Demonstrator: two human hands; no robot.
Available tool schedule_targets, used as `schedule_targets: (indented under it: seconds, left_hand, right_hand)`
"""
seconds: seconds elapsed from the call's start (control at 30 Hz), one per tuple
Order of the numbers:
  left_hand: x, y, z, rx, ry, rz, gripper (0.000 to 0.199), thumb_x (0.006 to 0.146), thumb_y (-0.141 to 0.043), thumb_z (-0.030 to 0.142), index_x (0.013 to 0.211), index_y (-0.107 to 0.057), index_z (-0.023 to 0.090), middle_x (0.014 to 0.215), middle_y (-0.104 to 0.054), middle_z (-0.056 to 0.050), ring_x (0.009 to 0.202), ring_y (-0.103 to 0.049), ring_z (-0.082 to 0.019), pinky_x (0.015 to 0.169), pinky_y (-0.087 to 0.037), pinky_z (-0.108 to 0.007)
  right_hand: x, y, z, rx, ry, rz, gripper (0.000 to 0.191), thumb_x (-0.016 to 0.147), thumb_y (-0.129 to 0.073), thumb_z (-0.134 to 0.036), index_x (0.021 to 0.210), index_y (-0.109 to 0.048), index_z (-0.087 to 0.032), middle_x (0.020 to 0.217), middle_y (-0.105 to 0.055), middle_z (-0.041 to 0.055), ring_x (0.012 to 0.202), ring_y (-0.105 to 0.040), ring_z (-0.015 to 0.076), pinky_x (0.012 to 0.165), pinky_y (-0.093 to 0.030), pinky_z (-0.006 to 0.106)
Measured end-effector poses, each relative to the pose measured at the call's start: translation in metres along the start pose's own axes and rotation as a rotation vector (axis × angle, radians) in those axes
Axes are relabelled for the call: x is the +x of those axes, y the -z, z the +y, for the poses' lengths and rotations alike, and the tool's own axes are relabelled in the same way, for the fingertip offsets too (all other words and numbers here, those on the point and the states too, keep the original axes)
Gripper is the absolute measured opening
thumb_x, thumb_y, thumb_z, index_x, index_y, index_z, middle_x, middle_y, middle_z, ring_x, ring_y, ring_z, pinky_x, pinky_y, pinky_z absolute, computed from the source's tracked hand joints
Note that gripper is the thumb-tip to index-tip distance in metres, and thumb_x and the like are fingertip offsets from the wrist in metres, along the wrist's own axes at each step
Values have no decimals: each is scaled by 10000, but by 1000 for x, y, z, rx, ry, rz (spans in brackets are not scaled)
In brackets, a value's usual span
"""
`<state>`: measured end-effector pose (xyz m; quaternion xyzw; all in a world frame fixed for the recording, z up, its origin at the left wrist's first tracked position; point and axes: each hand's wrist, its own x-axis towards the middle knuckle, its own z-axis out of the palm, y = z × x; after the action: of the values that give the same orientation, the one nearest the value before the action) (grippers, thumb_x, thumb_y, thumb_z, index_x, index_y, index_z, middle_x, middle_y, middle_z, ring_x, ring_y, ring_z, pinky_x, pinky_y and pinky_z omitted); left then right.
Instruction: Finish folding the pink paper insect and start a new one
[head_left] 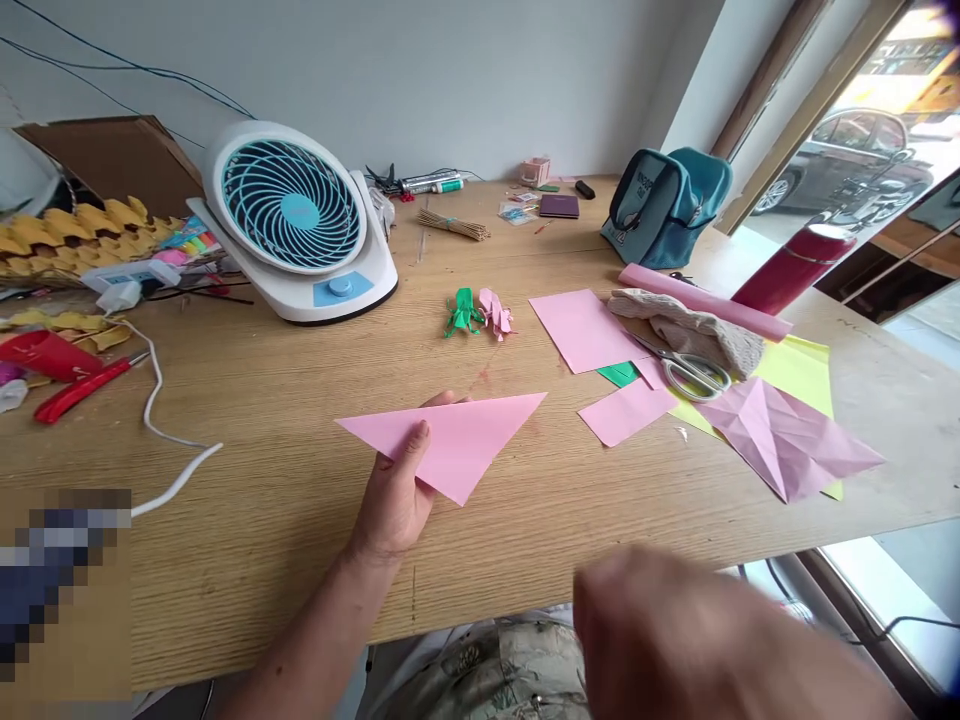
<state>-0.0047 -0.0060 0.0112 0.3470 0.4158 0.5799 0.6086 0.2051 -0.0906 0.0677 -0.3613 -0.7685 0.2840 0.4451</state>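
My left hand [397, 495] grips a pink sheet of paper [469, 435] folded into a triangle, thumb on the near face and the other fingers behind it. The long edge of the triangle faces away from me and one corner points down toward the table. At the lower right, my right hand [637, 620] is smeared by motion, apart from the paper, and its fingers cannot be made out. Beyond the triangle stand a green folded paper figure [463, 312] and a pink folded paper figure [496, 312].
A white and blue fan [296, 215] stands at the back left. To the right lie pink sheets [577, 328], scissors [697, 375], a knit glove [697, 330], a creased pink sheet [787, 440] and a red thermos [795, 268]. A teal bag [664, 210] sits behind; a white cable [154, 400] crosses the left.
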Motion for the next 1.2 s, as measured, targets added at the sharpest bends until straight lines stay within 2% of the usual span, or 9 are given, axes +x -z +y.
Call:
schedule_targets:
  seconds: [0.1,0.2,0.33,0.47,0.63,0.73,0.93,1.07,1.2]
  left_hand:
    - [-1,-1,0,-73,54,11,484,855,-674,477,1267,-646,224,1275,-688,-93,1246,-602,-282,1042,-495,-409]
    - [-4,-5,-3,-133,104,-5,494,854,-680,455,1291,-626,231,1281,-684,-92,1241,-605,-280,1025,-505,-408]
    - [-7,-11,-10,-124,134,-68,482,860,-676,446,1292,-626,236,1312,-665,-89,1258,-585,-293,1037,-490,-434]
    - [-7,-11,-12,-80,130,-119,462,846,-692,430,1254,-647,220,1288,-672,-101,1241,-590,-295,1029,-482,-429]
    - [3,5,-2,-31,-35,-39,436,857,-662,469,1216,-638,224,1223,-690,-98,1119,-642,-234,911,-522,-350]
    - [7,11,2,170,-126,14,391,851,-673,464,1149,-666,211,1115,-719,-81,996,-663,-191,840,-519,-297]
    - [7,4,-6,629,-142,-210,294,817,-713,427,973,-724,178,932,-739,-76,868,-669,-197,762,-511,-278]
    - [8,-2,-14,714,-79,-306,238,824,-702,414,873,-692,181,785,-686,-26,688,-603,-141,629,-468,-233]
    - [7,-5,-15,649,-55,-281,235,808,-705,397,804,-648,169,740,-637,-2,658,-559,-118,612,-442,-217]
  right_hand:
    - [34,8,49,151,-201,156,218,945,-566,-423,905,-636,-220,777,-650,20,688,-625,144,626,-553,271]
    - [49,-2,86,357,-460,289,309,845,-686,-479,973,-593,-214,886,-654,32,759,-626,142,666,-540,266]
    - [49,-24,93,536,-566,102,395,771,-738,-533,966,-633,-207,949,-704,65,875,-657,197,783,-563,343]
    - [46,-27,91,583,-645,120,444,722,-764,-568,914,-661,-182,892,-730,80,855,-671,231,783,-570,379]
    - [43,-8,98,546,-653,148,420,745,-741,-576,859,-668,-179,852,-727,70,821,-673,227,739,-555,354]
    - [40,0,100,505,-654,101,407,780,-708,-578,844,-653,-180,836,-711,55,784,-657,204,702,-534,323]
    - [35,-3,104,354,-596,-39,381,827,-675,-545,796,-591,-174,781,-645,27,726,-586,172,624,-480,282]
    - [36,-6,102,390,-571,-59,355,843,-674,-509,768,-576,-176,753,-624,12,699,-572,156,608,-465,270]
    - [36,-9,102,462,-534,-48,314,833,-702,-481,899,-612,-187,864,-660,33,781,-605,178,659,-501,288]
